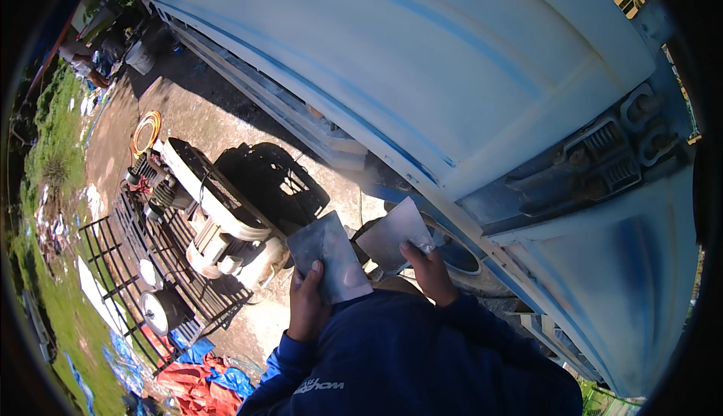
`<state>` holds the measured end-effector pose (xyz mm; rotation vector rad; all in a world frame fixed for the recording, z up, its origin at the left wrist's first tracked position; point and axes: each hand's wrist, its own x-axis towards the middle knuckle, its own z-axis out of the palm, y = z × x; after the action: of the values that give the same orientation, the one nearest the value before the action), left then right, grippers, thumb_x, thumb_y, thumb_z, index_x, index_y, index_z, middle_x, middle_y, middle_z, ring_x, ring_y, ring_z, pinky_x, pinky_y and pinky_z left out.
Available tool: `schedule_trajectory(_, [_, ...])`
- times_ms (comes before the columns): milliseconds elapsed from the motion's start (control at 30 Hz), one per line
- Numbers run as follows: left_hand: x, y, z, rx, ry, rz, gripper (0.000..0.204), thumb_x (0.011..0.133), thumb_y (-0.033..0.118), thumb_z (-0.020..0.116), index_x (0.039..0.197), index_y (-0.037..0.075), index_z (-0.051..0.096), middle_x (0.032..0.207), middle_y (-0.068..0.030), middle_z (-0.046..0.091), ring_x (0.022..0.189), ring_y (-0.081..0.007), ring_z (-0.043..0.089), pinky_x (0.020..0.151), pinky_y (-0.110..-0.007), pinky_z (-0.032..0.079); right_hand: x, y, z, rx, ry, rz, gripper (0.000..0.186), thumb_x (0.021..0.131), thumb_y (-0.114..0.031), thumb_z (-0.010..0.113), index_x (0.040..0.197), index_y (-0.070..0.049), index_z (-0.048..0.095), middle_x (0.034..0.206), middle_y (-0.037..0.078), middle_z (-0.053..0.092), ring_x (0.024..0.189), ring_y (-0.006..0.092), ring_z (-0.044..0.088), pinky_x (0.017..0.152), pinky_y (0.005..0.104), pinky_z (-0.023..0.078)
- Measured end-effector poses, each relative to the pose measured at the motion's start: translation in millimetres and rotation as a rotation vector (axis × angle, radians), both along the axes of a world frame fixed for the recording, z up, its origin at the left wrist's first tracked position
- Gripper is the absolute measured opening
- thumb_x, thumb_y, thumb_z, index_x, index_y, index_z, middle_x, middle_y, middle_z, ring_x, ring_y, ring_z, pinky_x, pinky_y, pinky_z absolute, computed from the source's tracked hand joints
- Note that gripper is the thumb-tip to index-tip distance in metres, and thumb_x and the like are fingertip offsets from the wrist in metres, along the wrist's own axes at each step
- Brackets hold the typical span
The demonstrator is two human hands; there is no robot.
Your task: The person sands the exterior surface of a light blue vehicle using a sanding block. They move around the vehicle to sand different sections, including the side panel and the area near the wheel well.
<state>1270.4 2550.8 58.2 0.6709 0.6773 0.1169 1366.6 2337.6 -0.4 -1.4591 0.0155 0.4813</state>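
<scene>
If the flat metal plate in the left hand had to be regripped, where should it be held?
By its near lower edge, from below. The metal plate is thin and flat, tilted upward; the left hand already pinches that edge, thumb on top.

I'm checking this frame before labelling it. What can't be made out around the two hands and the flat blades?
Head view:
- Left hand: fingers hidden behind the left blade.
- Right hand: fingertips hidden under the right blade.
- Filler on the blades: too smeared to separate.
- Round opening in the white panel: partly covered by hand and blade.
- Distant person: too small.
</scene>
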Motion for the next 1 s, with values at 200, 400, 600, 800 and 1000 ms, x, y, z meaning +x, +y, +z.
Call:
schedule_trajectory(200, [-1.1,4.9,-1.9,0.010,-0.072,-0.153,0.043,0.098,0.019,0.061,0.133,0.001,0.047,0.124,-0.0122,0.061,0.112,-0.0220,0.061,0.098,-0.037,0.050,24.5,55.6,17.8,0.307,0.365,-0.116,0.025,0.102,-0.024,0.057,0.117,-0.004,0.062,0.096,0.000,0.062,0.083,0.0137,0.059,0.070,0.0326,0.049])
schedule_trajectory(400, [14.4,34.8,-2.4,-0.061,-0.136,-0.206,0.045,0.093,0.022,0.067,0.130,0.002,0.049,0.118,-0.0107,0.063,0.104,-0.0219,0.064,0.091,-0.037,0.053,24.5,99.3,15.7,0.233,-0.003,0.002,0.027,0.103,-0.016,0.049,0.128,-0.005,0.056,0.114,0.006,0.062,0.095,0.0148,0.060,0.079,0.0344,0.048])
schedule_trajectory(600, [23.9,103.1,-9.2,0.081,-0.193,-0.104,0.040,0.095,0.018,0.064,0.128,-0.001,0.050,0.119,-0.0126,0.063,0.104,-0.0230,0.065,0.092,-0.038,0.053,22.0,70.3,-5.9,0.188,0.185,-0.020,0.033,0.087,0.004,0.060,0.119,-0.003,0.059,0.097,0.000,0.051,0.084,0.0097,0.050,0.072,0.0261,0.043])
schedule_trajectory(800, [40.2,144.1,-33.0,0.102,-0.204,-0.174,0.040,0.094,0.018,0.065,0.127,-0.001,0.053,0.117,-0.0106,0.063,0.105,-0.0206,0.061,0.095,-0.036,0.048,-7.8,50.1,-24.5,-0.074,0.284,-0.082,0.024,0.092,-0.004,0.066,0.115,-0.002,0.062,0.102,0.004,0.061,0.090,0.0117,0.058,0.077,0.0267,0.048])
schedule_trajectory(1000, [47.2,139.2,-40.8,0.038,-0.142,-0.269,0.044,0.092,0.021,0.068,0.128,0.000,0.053,0.116,-0.0094,0.063,0.103,-0.0197,0.061,0.092,-0.035,0.049,-26.7,54.8,-34.4,-0.363,0.286,-0.022,0.013,0.094,-0.011,0.066,0.102,-0.001,0.067,0.095,0.003,0.065,0.087,0.0107,0.060,0.077,0.0265,0.049])
